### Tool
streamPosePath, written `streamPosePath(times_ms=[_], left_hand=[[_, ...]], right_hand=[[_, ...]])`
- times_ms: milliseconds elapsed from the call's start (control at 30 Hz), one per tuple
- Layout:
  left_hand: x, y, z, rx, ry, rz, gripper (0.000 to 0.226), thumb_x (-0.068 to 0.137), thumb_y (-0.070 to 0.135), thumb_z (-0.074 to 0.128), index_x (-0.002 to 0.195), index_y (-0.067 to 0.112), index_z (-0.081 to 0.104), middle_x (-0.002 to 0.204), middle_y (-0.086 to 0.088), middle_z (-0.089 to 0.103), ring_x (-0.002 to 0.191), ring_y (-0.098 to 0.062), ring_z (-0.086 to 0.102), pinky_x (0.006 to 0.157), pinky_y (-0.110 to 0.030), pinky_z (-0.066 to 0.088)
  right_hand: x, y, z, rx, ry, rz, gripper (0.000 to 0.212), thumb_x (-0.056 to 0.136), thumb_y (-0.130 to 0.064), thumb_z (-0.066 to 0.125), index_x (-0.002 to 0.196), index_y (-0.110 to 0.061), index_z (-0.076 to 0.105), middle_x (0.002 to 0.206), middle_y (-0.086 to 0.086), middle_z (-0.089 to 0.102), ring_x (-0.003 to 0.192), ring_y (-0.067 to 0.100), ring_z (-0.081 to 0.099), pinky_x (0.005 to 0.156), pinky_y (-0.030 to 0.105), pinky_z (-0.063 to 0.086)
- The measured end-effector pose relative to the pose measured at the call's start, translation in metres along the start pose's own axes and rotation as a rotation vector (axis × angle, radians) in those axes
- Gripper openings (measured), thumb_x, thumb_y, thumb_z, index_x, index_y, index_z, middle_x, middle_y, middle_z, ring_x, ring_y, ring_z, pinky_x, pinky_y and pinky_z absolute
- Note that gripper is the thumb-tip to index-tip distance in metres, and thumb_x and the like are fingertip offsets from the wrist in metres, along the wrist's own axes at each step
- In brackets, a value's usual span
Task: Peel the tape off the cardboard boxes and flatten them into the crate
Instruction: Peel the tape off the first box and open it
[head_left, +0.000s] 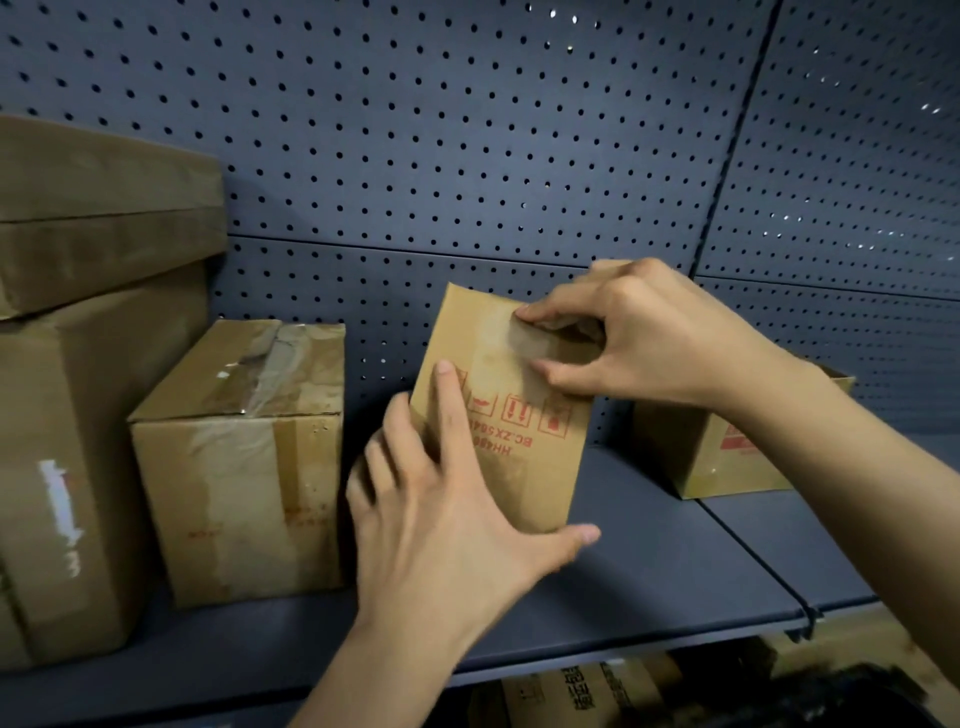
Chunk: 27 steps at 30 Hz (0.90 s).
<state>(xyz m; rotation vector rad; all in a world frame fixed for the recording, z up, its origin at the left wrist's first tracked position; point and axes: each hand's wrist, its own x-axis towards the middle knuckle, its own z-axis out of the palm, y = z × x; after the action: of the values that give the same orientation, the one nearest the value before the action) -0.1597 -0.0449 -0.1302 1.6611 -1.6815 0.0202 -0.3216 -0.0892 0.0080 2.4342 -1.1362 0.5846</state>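
Box (509, 431): small brown carton over the shelf (649, 571), tilted, red print upside down.
Tape (511, 343): clear strip on the box's upper face.
Right hand (639, 343): at the box's top, thumb and finger pinching the tape.
Left hand (441, 519): on the box's lower left, fingers flat against it, thumb under its bottom edge.
Taped box (244, 457): just left of the box.
Big box (78, 441): farther left.
Third box (727, 452): right of the box, behind the right arm.
Pegboard (467, 156): behind the box.

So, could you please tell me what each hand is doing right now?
Left hand: open, fingers pressing the small box.
Right hand: pinching the tape on that box.
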Motion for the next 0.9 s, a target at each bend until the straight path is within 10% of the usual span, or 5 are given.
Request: streamPosePath(times_ms=[400,900], left_hand=[[-0.021,-0.014,0.037,-0.05,0.009,-0.006,0.147,0.042,0.087,0.052,0.158,0.026,-0.013,0.148,-0.015,0.018,0.124,-0.047,0.042,0.098,-0.055,0.045],[-0.019,-0.012,0.033,0.012,-0.014,0.019,0.151,0.042,0.083,0.067,0.158,0.027,-0.012,0.147,-0.022,0.019,0.124,-0.046,0.042,0.099,-0.056,0.046]], right_hand=[[-0.021,-0.027,0.019,-0.386,-0.033,-0.067,0.051,0.088,-0.051,0.052,0.131,-0.025,0.057,0.101,-0.006,0.069,0.098,0.02,0.059,0.071,0.026,0.03],[-0.025,-0.031,0.018,-0.419,-0.048,-0.014,0.053,0.086,-0.058,0.048,0.122,-0.022,0.06,0.099,-0.004,0.07,0.097,0.021,0.061,0.084,0.034,0.047]])
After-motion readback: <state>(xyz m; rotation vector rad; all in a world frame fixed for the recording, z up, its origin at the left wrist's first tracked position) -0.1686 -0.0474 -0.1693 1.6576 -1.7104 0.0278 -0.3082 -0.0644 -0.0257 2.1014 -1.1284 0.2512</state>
